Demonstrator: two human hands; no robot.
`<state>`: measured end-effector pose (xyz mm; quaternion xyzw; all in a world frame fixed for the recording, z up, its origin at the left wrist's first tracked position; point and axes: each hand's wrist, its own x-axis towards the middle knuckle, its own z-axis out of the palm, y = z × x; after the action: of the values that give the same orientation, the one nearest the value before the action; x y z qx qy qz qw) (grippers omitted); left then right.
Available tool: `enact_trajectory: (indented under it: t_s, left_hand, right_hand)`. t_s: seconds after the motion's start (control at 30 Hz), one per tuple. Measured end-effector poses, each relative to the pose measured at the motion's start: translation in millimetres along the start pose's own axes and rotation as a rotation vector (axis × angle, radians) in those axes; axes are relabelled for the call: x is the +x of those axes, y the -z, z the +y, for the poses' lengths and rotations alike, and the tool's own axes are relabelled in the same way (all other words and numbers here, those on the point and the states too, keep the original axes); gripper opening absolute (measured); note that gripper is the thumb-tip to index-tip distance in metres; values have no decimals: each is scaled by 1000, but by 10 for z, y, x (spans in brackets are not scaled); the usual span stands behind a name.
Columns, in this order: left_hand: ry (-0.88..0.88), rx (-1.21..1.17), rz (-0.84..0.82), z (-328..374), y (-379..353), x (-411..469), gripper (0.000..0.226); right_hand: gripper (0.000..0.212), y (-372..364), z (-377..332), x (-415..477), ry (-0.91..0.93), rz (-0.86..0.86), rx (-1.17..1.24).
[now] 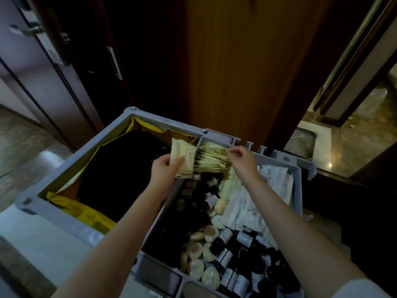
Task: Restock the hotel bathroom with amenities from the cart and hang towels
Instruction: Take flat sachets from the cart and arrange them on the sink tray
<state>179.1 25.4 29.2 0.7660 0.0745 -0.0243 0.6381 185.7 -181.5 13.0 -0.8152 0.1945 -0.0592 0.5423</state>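
Hands apart: left [165,168] grips packets [183,154] pointing away; right [240,158] pinches stacked sachets [211,161] lying crosswise.

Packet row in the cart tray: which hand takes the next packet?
Right. The right hand is at the packet row, fingertips pinching its end. The left hand is full: it grips a stack of packets beside the row, so it likely has no free fingers.
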Motion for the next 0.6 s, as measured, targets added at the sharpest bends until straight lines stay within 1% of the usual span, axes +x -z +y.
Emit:
enact_trajectory:
  t_s: [0.07,0.13,0.17,0.23,0.33,0.4,0.47,0.53,0.6]
  left_hand:
    - [-1,28,65,8,101,51,17]
    - [1,41,95,13,183,90,19]
    - [3,34,100,17,219,101,19]
    - [21,-8,107,9,289,124,23]
    - [33,-53,123,2,344,119,25]
    - [38,-46,131,2,341,120,24]
    - [42,-19,141,-5,315,125,26]
    - [48,2,124,-13,277,125,25]
    - [26,-21,44,-6,215,96,23]
  right_hand:
    - [25,-38,-33,208,151,4,-355]
    - [37,-108,-110,388,282,-62,-658]
    - [37,-157,-154,452,323,-100,-770]
    - [29,-269,-202,538,372,-150,-936]
    - [24,-396,-192,569,394,-145,-1115]
    - [24,-403,-179,572,383,-118,-1111]
    - [24,-361,-174,578,367,-59,-1047]
    - [22,-287,-157,556,348,36,-900]
    - [19,-180,-125,470,286,104,-654]
